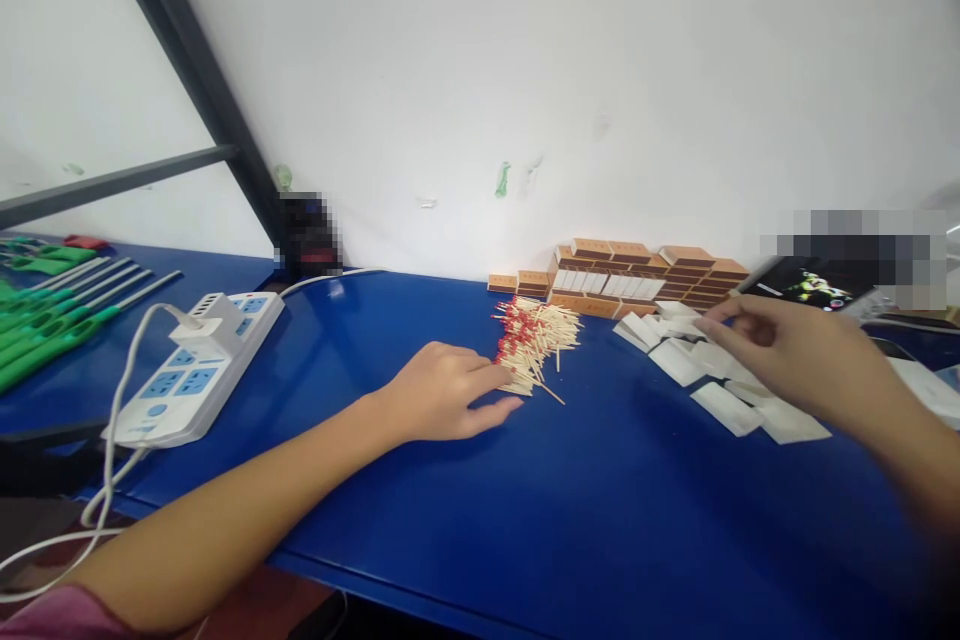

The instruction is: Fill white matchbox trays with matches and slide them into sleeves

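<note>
A heap of red-tipped matches (551, 330) lies on the blue tabletop. At its near left edge rests my left hand (446, 392), palm down, its fingertips touching the matches and its thumb held apart. To the right, several small white paper pieces (724, 407) lie loosely overlapping. Over their far side is my right hand (784, 350), thumb and forefinger pinched together at the corner of one white paper piece (677, 313). The other fingers of that hand are curled under, partly hidden.
Brown matchboxes (641, 270) stand stacked against the wall behind the matches. A white power strip (187, 382) with cables sits at left, beyond it green-handled tools (56, 330). A lit phone screen (806, 285) leans at the right rear. The blue table's (480, 530) front edge runs below.
</note>
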{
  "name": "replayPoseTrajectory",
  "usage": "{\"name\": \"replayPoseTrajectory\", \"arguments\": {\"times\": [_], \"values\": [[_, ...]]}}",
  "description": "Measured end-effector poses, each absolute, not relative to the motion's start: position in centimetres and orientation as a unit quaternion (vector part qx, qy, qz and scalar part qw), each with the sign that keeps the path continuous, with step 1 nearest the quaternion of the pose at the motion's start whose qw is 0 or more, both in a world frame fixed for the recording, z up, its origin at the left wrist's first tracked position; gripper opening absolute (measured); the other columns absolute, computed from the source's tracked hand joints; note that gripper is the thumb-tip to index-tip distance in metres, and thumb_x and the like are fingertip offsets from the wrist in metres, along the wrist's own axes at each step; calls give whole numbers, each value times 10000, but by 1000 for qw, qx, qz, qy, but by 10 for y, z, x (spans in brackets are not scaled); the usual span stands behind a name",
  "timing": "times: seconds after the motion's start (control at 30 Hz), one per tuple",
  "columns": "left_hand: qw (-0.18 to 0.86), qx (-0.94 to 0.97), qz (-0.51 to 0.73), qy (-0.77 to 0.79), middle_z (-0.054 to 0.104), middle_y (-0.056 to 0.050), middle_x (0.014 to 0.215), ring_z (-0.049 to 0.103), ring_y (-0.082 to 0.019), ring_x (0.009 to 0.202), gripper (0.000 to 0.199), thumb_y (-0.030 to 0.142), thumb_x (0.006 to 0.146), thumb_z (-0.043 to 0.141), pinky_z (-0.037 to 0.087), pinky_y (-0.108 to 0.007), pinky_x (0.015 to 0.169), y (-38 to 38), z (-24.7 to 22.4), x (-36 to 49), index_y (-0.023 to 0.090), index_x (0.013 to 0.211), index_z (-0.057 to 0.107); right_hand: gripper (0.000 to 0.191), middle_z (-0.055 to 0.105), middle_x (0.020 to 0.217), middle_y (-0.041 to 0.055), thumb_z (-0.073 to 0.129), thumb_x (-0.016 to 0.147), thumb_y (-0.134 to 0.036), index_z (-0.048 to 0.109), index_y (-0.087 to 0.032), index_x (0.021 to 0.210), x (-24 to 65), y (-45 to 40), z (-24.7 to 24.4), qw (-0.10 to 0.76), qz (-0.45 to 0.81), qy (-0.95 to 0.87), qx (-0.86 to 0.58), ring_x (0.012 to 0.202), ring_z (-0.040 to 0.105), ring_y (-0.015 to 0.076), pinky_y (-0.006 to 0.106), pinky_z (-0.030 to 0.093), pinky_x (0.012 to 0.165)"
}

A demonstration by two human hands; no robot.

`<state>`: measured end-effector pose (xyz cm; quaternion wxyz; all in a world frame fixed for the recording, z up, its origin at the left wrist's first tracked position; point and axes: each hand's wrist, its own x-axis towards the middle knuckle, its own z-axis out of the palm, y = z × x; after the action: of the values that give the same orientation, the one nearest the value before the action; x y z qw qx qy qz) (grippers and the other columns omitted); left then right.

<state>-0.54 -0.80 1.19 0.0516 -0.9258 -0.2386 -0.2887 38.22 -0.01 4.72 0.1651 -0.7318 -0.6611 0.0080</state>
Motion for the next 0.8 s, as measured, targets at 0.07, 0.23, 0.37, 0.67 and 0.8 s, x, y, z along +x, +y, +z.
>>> {"name": "replayPoseTrajectory", "arguments": {"times": [0.07, 0.23, 0.37, 0.67, 0.8], "values": [[64, -928, -290, -223, 715, -5, 712, 660, -131, 611, 280, 380, 1022, 548, 483, -273, 575, -4, 12, -11, 181, 944, 729, 284, 689, 760, 58, 610, 948, -494, 701, -227, 971, 392, 2, 46, 137, 19, -657, -741, 681, 617, 217, 333, 389, 654], [84, -937, -280, -192, 685, -2, 679, 641, -133, 586, 281, 365, 1027, 554, 461, -279, 540, -4, 9, -10, 167, 917, 720, 452, 651, 699, 65, 529, 953, -636, 648, -213, 845, 395, 4, 35, 84, 18, -690, -718, 622, 587, 203, 336, 356, 620], [79, -948, -256, -172, 655, -4, 649, 614, -134, 562, 297, 387, 1030, 549, 438, -279, 512, -15, 4, -4, 165, 924, 715, 389, 675, 761, 77, 560, 922, -584, 637, -219, 810, 384, 2, 29, 55, -13, -725, -687, 636, 592, 218, 334, 354, 600], [48, -947, -253, -193, 668, 5, 668, 629, -139, 587, 280, 380, 1027, 560, 459, -290, 559, -14, 3, -3, 172, 946, 729, 301, 697, 834, 80, 569, 945, -481, 671, -220, 836, 362, -6, 28, 11, -26, -731, -682, 696, 611, 232, 338, 360, 622], [23, -946, -251, -203, 664, 12, 660, 633, -137, 592, 282, 401, 1017, 568, 455, -282, 555, -15, 3, -2, 180, 951, 731, 261, 690, 827, 79, 567, 929, -437, 693, -219, 858, 362, -5, 21, 27, 5, -762, -648, 694, 607, 226, 339, 395, 626]]}}
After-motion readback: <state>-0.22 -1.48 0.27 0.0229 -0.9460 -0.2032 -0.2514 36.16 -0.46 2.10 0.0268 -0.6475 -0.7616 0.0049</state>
